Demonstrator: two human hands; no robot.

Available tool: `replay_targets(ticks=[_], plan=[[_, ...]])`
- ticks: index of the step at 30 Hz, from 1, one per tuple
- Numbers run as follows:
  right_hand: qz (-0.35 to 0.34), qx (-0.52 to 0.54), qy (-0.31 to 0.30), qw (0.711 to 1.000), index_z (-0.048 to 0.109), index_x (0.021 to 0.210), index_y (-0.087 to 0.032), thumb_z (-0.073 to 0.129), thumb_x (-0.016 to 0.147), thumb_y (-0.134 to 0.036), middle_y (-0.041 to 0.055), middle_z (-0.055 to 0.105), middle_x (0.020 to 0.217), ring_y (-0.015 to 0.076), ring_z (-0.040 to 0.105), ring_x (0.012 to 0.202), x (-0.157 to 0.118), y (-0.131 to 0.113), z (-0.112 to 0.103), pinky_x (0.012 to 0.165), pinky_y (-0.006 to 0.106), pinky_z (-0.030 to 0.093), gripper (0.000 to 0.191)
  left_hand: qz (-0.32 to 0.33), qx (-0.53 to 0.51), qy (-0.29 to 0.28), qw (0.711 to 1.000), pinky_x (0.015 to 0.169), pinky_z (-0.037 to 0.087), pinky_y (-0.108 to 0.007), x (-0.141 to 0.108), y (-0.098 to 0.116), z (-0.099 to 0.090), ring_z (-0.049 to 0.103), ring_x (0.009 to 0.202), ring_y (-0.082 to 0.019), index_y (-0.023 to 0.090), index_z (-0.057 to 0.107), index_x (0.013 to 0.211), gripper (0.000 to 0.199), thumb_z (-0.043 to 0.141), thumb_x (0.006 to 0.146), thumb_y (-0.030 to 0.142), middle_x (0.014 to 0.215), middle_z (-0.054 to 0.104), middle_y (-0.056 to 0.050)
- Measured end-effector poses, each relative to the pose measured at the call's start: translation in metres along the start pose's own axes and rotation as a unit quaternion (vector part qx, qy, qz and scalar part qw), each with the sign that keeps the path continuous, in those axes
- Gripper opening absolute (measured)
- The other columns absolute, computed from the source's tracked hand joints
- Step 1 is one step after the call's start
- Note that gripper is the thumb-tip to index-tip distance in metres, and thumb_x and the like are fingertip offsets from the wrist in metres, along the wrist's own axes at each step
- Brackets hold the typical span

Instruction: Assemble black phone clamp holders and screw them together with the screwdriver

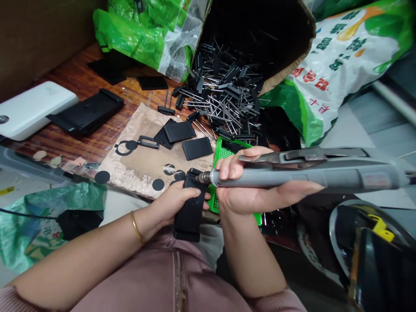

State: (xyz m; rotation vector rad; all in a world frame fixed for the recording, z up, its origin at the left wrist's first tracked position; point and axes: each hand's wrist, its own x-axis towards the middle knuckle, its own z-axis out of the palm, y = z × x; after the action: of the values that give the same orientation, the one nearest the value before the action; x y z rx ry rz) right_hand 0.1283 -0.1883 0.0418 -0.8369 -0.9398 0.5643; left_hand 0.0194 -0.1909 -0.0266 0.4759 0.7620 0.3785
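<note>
My left hand (pixel 175 197) is closed round a black plastic phone holder (pixel 189 214), thumb across its face, held over the near edge of the work board. In my right hand (pixel 240 184) lies a grey electric screwdriver (pixel 312 173), almost level, its tip pointing left and meeting the upper part of the holder. The exact contact at the tip is too small to make out. Just behind my right hand, a green perforated tray (pixel 224 149) is partly covered by it. Flat black plates (pixel 197 148) and a small black frame piece (pixel 148 141) rest on the cardboard-covered board (pixel 136 169).
A pile of black clips with metal rods (pixel 224 95) spills from an open carton (pixel 289 65) at the back. Green-and-white bags (pixel 344 56) flank it. On the left are a white power bank (pixel 37 108) and more black holders (pixel 91 110). A round stool (pixel 341 225) stands at lower right.
</note>
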Motion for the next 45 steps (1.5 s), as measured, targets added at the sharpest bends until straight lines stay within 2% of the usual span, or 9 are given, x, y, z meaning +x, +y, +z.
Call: replay_targets(ticks=[3,11,17,19,26,32,37,40,45], plan=[[-0.013,-0.023,-0.017,1.0,0.053,0.067,-0.026,0.036,0.071,-0.079,-0.0067,0.041,0.043,0.0097,0.04,0.03,-0.001,0.001,-0.001,0.03,0.023,0.032,0.056,-0.006,-0.002,0.008,1.0,0.047,0.049,-0.023,-0.001,0.003,0.003,0.067,0.056,-0.019,0.012,0.065,0.084,0.015,0.063,0.069,0.015,0.069,0.072,-0.01],[0.001,0.003,0.001,1.0,0.057,0.067,-0.026,0.042,0.067,-0.08,-0.0064,0.042,0.041,0.0102,0.039,0.029,-0.004,0.004,0.003,0.028,0.023,0.03,0.056,0.012,0.0,0.0,1.0,0.052,0.051,-0.025,-0.001,0.001,0.002,0.067,0.057,-0.018,0.011,0.065,0.085,0.019,0.063,0.067,0.013,0.072,0.073,-0.009],[0.017,0.059,-0.098,0.993,0.055,0.062,-0.024,0.048,0.068,-0.078,-0.006,0.044,0.04,0.0111,0.042,0.031,-0.004,0.001,0.003,0.03,0.023,0.034,0.055,0.032,0.002,0.02,0.999,0.051,0.05,-0.023,-0.001,0.001,0.006,0.063,0.051,-0.015,0.012,0.065,0.077,0.014,0.062,0.064,0.008,0.066,0.071,-0.005],[0.026,0.067,-0.106,0.992,0.055,0.062,-0.023,0.05,0.067,-0.077,-0.0062,0.043,0.04,0.0112,0.042,0.031,-0.005,0.002,0.003,0.03,0.024,0.035,0.054,0.04,0.003,0.018,0.999,0.054,0.051,-0.024,-0.001,0.0,0.006,0.064,0.053,-0.015,0.013,0.066,0.077,0.014,0.062,0.064,0.008,0.067,0.071,-0.005],[0.003,0.058,-0.04,0.998,0.067,0.077,-0.022,0.049,0.067,-0.078,-0.0047,0.047,0.042,0.0118,0.042,0.031,-0.008,0.003,0.006,0.027,0.024,0.031,0.059,0.041,-0.026,0.01,0.999,0.053,0.049,-0.025,0.001,0.001,0.004,0.061,0.051,-0.014,0.014,0.066,0.079,0.016,0.063,0.064,0.008,0.066,0.07,-0.003],[-0.044,0.022,-0.015,0.999,0.067,0.077,-0.031,0.046,0.073,-0.071,-0.0033,0.05,0.046,0.0158,0.049,0.038,-0.014,-0.016,0.015,0.038,0.032,0.044,0.046,0.108,-0.164,0.07,0.978,0.062,0.05,-0.025,0.002,0.003,0.016,0.062,0.058,-0.014,0.013,0.064,0.078,0.016,0.068,0.063,0.015,0.064,0.068,-0.001],[-0.091,0.075,0.015,0.993,0.064,0.076,-0.03,0.052,0.066,-0.075,-0.0054,0.044,0.043,0.0124,0.041,0.032,-0.005,-0.008,0.029,0.032,0.027,0.035,0.048,0.07,-0.149,0.041,0.986,0.052,0.047,-0.023,-0.009,-0.002,0.025,0.059,0.05,-0.012,0.014,0.064,0.08,0.019,0.068,0.062,0.009,0.061,0.067,0.001],[-0.065,0.046,0.017,0.997,0.063,0.072,-0.028,0.05,0.065,-0.078,-0.0057,0.044,0.043,0.0123,0.042,0.032,0.002,-0.018,0.015,0.033,0.027,0.037,0.051,0.074,-0.11,0.047,0.99,0.055,0.05,-0.023,-0.008,0.003,0.019,0.064,0.056,-0.015,0.012,0.067,0.081,0.016,0.067,0.066,0.007,0.066,0.071,-0.003],[-0.055,-0.06,0.045,0.996,0.063,0.071,-0.025,0.048,0.068,-0.077,-0.005,0.046,0.042,0.0125,0.044,0.033,-0.005,-0.037,-0.041,0.034,0.026,0.036,0.054,0.043,-0.057,0.049,0.996,0.075,0.056,-0.029,0.001,0.013,0.006,0.07,0.093,-0.025,0.007,0.07,0.093,0.022,0.067,0.07,0.008,0.102,0.073,-0.017]])
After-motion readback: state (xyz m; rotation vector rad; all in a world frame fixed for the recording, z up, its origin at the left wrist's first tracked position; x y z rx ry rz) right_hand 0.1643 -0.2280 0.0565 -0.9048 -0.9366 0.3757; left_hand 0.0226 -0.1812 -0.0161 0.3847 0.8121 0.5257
